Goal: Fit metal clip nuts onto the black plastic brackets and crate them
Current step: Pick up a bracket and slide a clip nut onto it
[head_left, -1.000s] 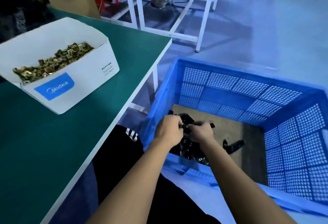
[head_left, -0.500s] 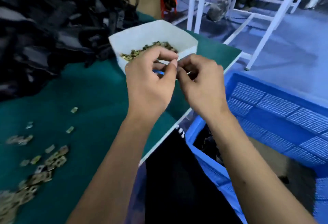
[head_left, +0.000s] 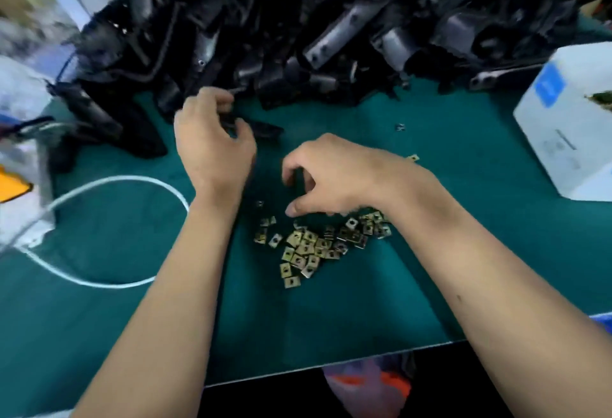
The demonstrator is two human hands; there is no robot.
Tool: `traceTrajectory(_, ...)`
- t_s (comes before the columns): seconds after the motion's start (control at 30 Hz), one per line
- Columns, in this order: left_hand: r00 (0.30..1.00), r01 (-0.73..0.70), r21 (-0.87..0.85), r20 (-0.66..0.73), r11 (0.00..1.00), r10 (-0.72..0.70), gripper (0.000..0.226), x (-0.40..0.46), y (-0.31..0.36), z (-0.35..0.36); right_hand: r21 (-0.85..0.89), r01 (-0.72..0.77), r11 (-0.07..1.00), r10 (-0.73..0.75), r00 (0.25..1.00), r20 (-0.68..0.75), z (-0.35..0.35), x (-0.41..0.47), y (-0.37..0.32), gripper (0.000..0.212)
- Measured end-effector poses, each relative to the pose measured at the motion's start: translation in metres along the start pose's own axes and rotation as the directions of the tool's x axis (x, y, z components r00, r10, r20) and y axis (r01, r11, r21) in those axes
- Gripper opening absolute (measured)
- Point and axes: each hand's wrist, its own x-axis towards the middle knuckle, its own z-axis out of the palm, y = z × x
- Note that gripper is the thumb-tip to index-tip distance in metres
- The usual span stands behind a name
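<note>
Single head-worn wide-angle view, looking forward and steeply down onto the green desk [head_left: 99, 235] from above its near edge. Close range: both forearms enter from the bottom of frame. Far side filled by the bracket pile [head_left: 314, 20]. Edges motion-blurred, left worst.

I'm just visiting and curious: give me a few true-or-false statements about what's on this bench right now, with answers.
1. The left hand grips a black bracket. True.
2. The clip nuts lie loose on the green table. True.
3. The right hand rests on the white box. False: it hovers over the nuts, fingers curled, apart from the box.
4. The bracket pile sits nearer the person than the nuts. False: it is behind them.
5. A white cable loops at left. True.
</note>
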Motion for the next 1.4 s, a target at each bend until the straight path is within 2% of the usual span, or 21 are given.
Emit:
traceTrajectory(0.1, 0.998, 0.02, 0.175, 0.055, 0.984, -0.03, 0.051, 0.011, -0.03, 0.001, 0.043, 0.006, 0.999, -0.009, 0.996, 0.086, 0.006, 0.022, -0.014, 0.045)
traceTrajectory(0.23, 0.963, -0.107, 0.281, 0.269, 0.954, 0.029, 0.075, 0.026, -0.038, 0.015, 0.063, 0.003, 0.998, -0.011, 0.993, 0.116, 0.017, 0.044, -0.031, 0.032)
traceTrajectory(0.3, 0.911, -0.211, 0.286, 0.405, 0.935, 0.082, 0.075, 0.031, -0.038, 0.023, 0.086, 0.009, 0.996, -0.022, 0.987, 0.158, 0.02, 0.049, -0.036, 0.021)
traceTrajectory(0.37, 0.867, -0.258, 0.251, 0.487, 0.933, 0.108, 0.064, 0.032, -0.037, 0.029, 0.047, 0.038, 0.998, -0.045, 0.986, 0.158, 0.021, 0.048, -0.04, 0.015)
traceTrajectory(0.43, 0.853, -0.251, 0.208, 0.51, 0.946, 0.114, 0.055, 0.03, -0.038, 0.031, -0.008, 0.066, 0.998, -0.064, 0.99, 0.128, 0.022, 0.044, -0.042, 0.024)
traceTrajectory(0.5, 0.854, -0.244, 0.157, 0.503, 0.957, 0.136, 0.05, 0.028, -0.041, 0.03, -0.07, 0.091, 0.993, -0.083, 0.99, 0.113, 0.024, 0.039, -0.046, 0.04)
traceTrajectory(0.57, 0.868, -0.275, 0.12, 0.457, 0.954, 0.193, 0.042, 0.029, -0.04, 0.027, -0.152, 0.139, 0.979, -0.124, 0.987, 0.103, 0.026, 0.034, -0.051, 0.045)
traceTrajectory(0.67, 0.95, -0.264, 0.048, 0.188, 0.963, 0.251, 0.028, 0.029, -0.032, 0.021, -0.161, 0.192, 0.968, -0.174, 0.978, 0.115, 0.029, 0.034, -0.054, 0.032)
traceTrajectory(0.77, 0.965, -0.26, -0.173, -0.028, 0.95, 0.259, 0.022, 0.024, -0.02, 0.012, -0.124, 0.211, 0.97, -0.195, 0.972, 0.129, 0.029, 0.034, -0.048, 0.019)
traceTrajectory(0.83, 0.983, -0.182, -0.441, -0.071, 0.879, 0.169, 0.019, 0.02, -0.012, 0.011, -0.111, 0.2, 0.973, -0.191, 0.978, 0.089, 0.028, 0.031, -0.041, 0.019)
traceTrajectory(0.9, 0.997, -0.073, -0.663, -0.062, 0.745, 0.042, 0.013, 0.016, -0.006, 0.012, -0.117, 0.182, 0.976, -0.182, 0.983, 0.014, 0.027, 0.031, -0.032, 0.022)
traceTrajectory(1.0, 0.996, 0.07, -0.805, 0.027, 0.59, -0.082, 0.009, 0.015, -0.003, 0.013, -0.108, 0.156, 0.982, -0.163, 0.984, -0.065, 0.026, 0.033, -0.011, 0.023)
traceTrajectory(1.07, 0.993, 0.078, -0.777, 0.007, 0.625, -0.115, 0.018, 0.017, -0.007, 0.015, -0.067, 0.126, 0.99, -0.133, 0.985, -0.106, 0.022, 0.032, 0.008, 0.022)
traceTrajectory(1.13, 0.993, 0.089, -0.656, 0.003, 0.749, -0.115, 0.032, 0.018, -0.016, 0.02, -0.006, 0.102, 0.995, -0.102, 0.981, -0.167, 0.019, 0.029, 0.026, 0.021)
traceTrajectory(1.2, 0.989, 0.146, -0.517, 0.083, 0.843, -0.121, 0.038, 0.016, -0.024, 0.026, 0.167, 0.108, 0.98, -0.06, 0.961, -0.271, 0.017, 0.025, 0.041, 0.018)
traceTrajectory(1.23, 0.979, 0.194, -0.448, 0.14, 0.872, -0.146, 0.035, 0.015, -0.027, 0.03, 0.311, 0.126, 0.942, -0.022, 0.949, -0.316, 0.017, 0.023, 0.047, 0.016)
traceTrajectory(1.3, 0.96, 0.233, -0.293, 0.22, 0.927, -0.172, 0.021, 0.015, -0.031, 0.035, 0.578, 0.178, 0.797, 0.06, 0.927, -0.369, 0.015, 0.022, 0.054, 0.009)
traceTrajectory(1.4, 0.963, 0.182, -0.163, 0.228, 0.97, -0.142, 0.019, 0.014, -0.034, 0.036, 0.778, 0.234, 0.583, 0.161, 0.905, -0.393, 0.012, 0.022, 0.058, 0.006)
